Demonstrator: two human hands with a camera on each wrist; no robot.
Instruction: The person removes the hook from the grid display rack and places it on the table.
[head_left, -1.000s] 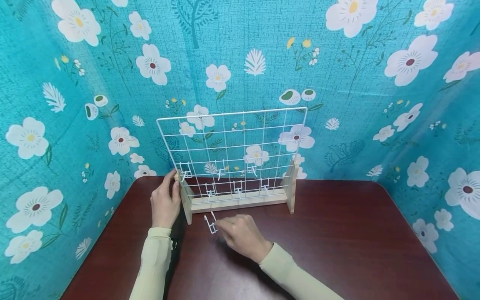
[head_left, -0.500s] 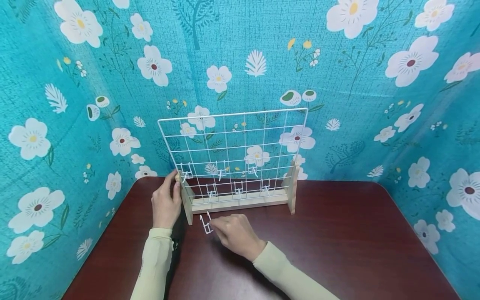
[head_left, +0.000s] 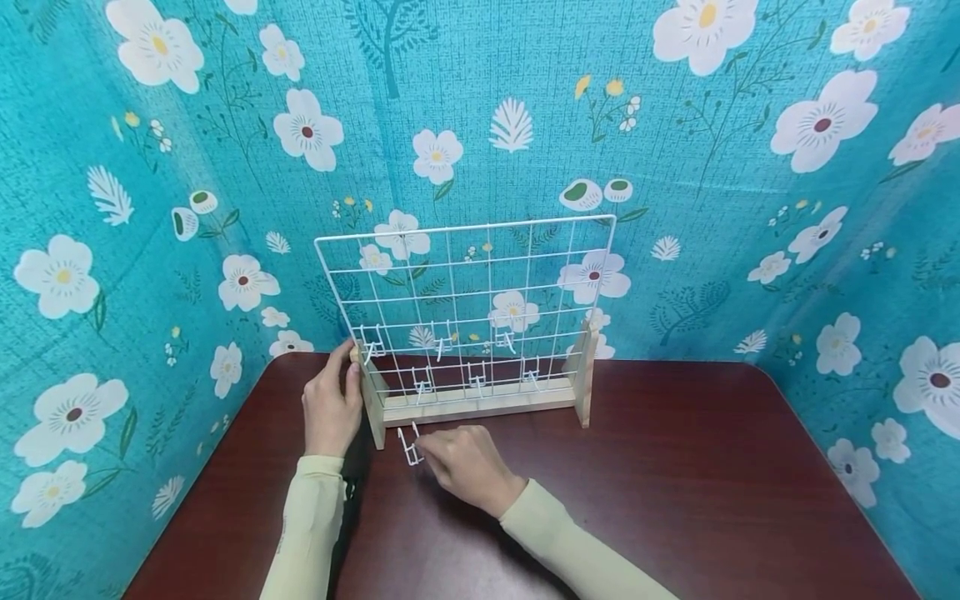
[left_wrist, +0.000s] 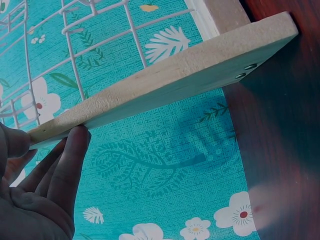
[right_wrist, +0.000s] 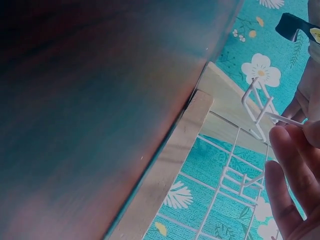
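A white wire grid (head_left: 465, 227) stands upright in a pale wooden stand (head_left: 480, 409), with several white wire hooks (head_left: 476, 381) hung on its lower rows. At the left end, my left hand (head_left: 330, 408) holds the top of the wooden side upright (left_wrist: 170, 72) between thumb and fingers. My right hand (head_left: 468, 467) pinches the prong of a loose white wire hook (right_wrist: 258, 107) between thumb and fingertip. In the head view this hook is in front of the stand's lower left part, its two bent ends pointing up, apart from the grid.
The stand rests on a dark reddish-brown table (head_left: 675, 483). Behind it and along both sides hangs a turquoise floral cloth (head_left: 480, 100). A black strap (right_wrist: 290, 27) on the left wrist shows at the upper right of the right wrist view.
My right hand has moved a little to the left with the wire hook, mostly in the first half second. The left hand keeps its hold on the upright.
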